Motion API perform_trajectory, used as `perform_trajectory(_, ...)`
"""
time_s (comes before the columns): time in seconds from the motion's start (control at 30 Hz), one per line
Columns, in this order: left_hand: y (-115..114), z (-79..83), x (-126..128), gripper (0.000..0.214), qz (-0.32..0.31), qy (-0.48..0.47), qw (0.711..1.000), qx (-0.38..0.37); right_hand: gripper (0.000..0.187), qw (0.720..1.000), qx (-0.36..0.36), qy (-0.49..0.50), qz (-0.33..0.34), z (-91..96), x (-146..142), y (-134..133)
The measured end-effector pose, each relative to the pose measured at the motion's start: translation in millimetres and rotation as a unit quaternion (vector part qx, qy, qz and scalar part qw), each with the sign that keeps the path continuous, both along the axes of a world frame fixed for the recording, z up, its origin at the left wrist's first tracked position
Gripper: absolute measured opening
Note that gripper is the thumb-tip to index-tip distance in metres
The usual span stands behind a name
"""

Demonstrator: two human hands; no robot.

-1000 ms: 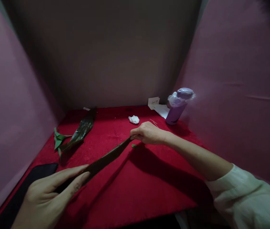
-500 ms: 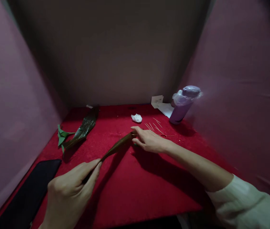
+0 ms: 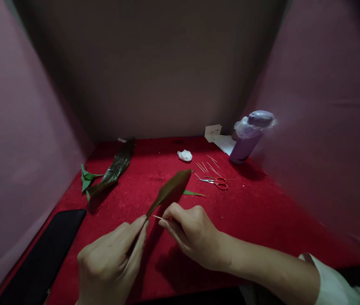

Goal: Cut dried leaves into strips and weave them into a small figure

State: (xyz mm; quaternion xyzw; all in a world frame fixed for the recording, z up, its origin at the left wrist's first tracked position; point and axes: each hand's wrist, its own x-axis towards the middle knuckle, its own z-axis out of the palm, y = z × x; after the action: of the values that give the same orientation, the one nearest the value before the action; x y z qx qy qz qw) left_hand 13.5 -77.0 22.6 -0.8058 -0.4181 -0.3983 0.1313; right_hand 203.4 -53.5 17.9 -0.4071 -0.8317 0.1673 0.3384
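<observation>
My left hand [image 3: 113,258] pinches the narrow end of a dark green leaf [image 3: 171,188], whose broad part points away toward the middle of the table. Between the thumb and forefinger of my right hand [image 3: 192,228] is a toothpick [image 3: 157,217], its pale tip aimed at the leaf's narrow end, just short of my left fingertips. Beyond my right hand lie a thin green leaf strip [image 3: 194,193] and red-handled scissors [image 3: 219,183]. Several more toothpicks [image 3: 202,167] are scattered behind the scissors.
At the left, long glossy leaves [image 3: 119,167] lie beside a folded green leaf piece [image 3: 87,178]. A black flat case [image 3: 46,254] rests at the left edge. Crumpled white tissue [image 3: 185,155], white paper [image 3: 226,144] and a purple container [image 3: 245,146] with a plastic liner stand toward the back.
My right hand has drawn back from the leaf's far end to near my left fingers, with a toothpick now visible in it. The scissors and leaf strip have come into clear view.
</observation>
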Motion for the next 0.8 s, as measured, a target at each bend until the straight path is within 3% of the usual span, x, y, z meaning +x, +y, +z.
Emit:
perform_trajectory(0.57, -4.6, -1.2, 4.9, 0.027, 0.052, 0.098, 0.990, 0.082, 0.013, 0.999, 0.029, 0.036, 0.015, -11.5, 0.1, -1.4)
perform_trajectory(0.8, -6.1, -2.0, 5.8, 0.021, 0.059, 0.110, 0.989, 0.081, 0.014, 0.999, 0.040, 0.032, 0.012, -11.9, 0.5, -0.8)
